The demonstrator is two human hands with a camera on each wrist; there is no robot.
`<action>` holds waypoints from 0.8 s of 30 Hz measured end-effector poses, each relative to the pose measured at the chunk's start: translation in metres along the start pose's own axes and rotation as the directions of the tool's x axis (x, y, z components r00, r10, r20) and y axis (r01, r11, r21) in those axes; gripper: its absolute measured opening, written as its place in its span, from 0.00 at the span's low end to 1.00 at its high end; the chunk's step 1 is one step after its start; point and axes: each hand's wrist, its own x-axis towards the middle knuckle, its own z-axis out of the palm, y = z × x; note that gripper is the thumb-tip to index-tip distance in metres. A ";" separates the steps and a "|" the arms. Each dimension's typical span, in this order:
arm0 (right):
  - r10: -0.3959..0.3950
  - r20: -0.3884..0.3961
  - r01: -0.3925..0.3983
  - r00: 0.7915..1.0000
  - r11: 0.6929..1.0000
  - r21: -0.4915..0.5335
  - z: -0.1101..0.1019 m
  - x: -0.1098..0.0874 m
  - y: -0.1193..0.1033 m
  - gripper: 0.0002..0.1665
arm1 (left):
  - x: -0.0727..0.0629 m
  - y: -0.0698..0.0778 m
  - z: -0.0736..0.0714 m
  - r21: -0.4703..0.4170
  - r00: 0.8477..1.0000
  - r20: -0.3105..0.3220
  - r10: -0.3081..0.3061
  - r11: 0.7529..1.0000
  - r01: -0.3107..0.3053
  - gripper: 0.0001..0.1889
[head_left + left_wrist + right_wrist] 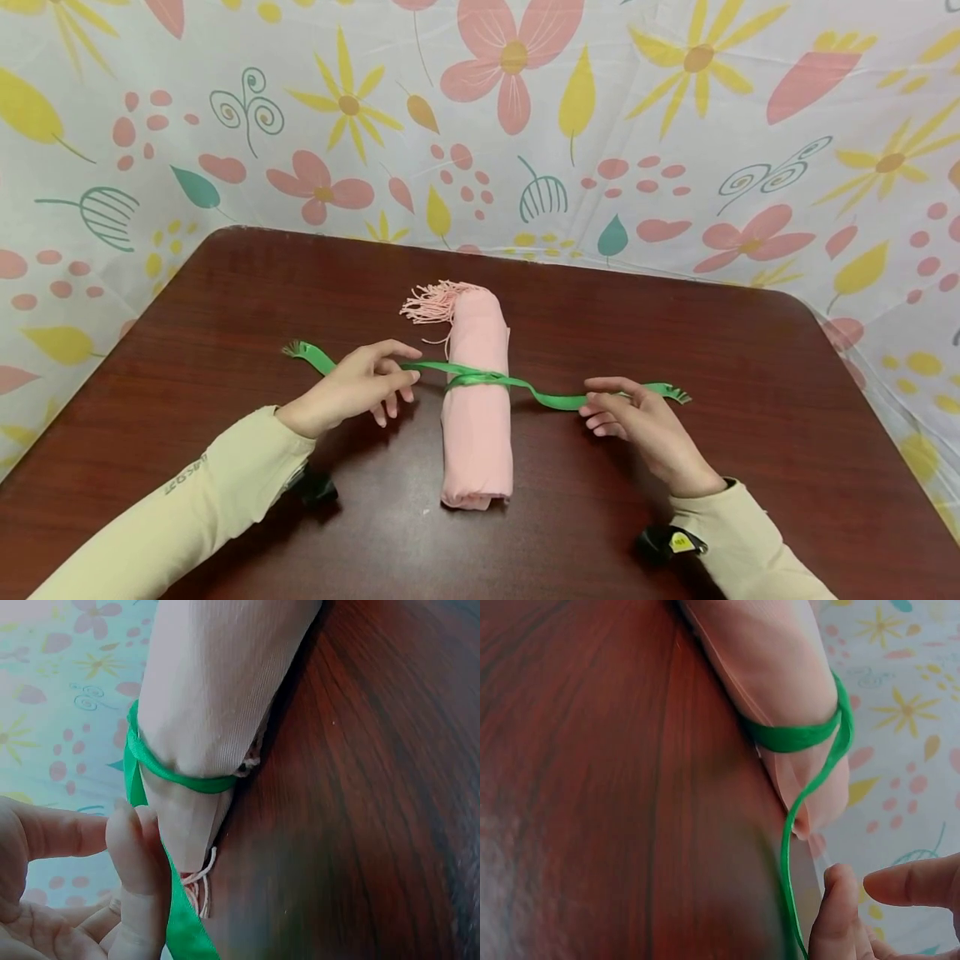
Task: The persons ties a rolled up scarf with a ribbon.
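A rolled pink scarf with a fringe at its far end lies lengthwise on the table. Round its middle runs a green ribbon, crossed over on top, with its two frayed ends stretching left and right. My left hand is left of the roll beside the ribbon, thumb and forefinger apart, other fingers loosely bent. On the opposite side, my right hand hovers by the other length of ribbon; the right wrist view shows a gap between thumb and forefinger. Neither hand touches the scarf.
The dark brown wooden table has rounded far corners. Behind it hangs a white cloth printed with flowers and leaves. A black strap device sits at the right wrist and another at the left.
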 end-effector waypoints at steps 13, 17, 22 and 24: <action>-0.007 0.147 0.000 0.989 0.999 0.044 0.020 0.002 -0.002 0.31 | 0.003 -0.001 0.008 -0.022 0.997 0.054 -0.055 0.998 0.056 0.24; -0.016 0.178 0.002 0.984 0.997 0.078 0.024 0.003 -0.002 0.31 | 0.004 -0.003 0.010 -0.031 0.997 0.070 -0.044 0.998 0.046 0.25; -0.018 0.191 0.001 0.981 0.996 0.089 0.028 0.005 -0.001 0.31 | 0.005 -0.003 0.012 -0.040 0.998 0.054 -0.036 0.998 0.038 0.25; -0.016 0.192 0.000 0.981 0.997 0.079 0.030 0.005 -0.002 0.30 | 0.006 -0.003 0.012 -0.037 0.998 0.038 -0.049 0.998 0.051 0.24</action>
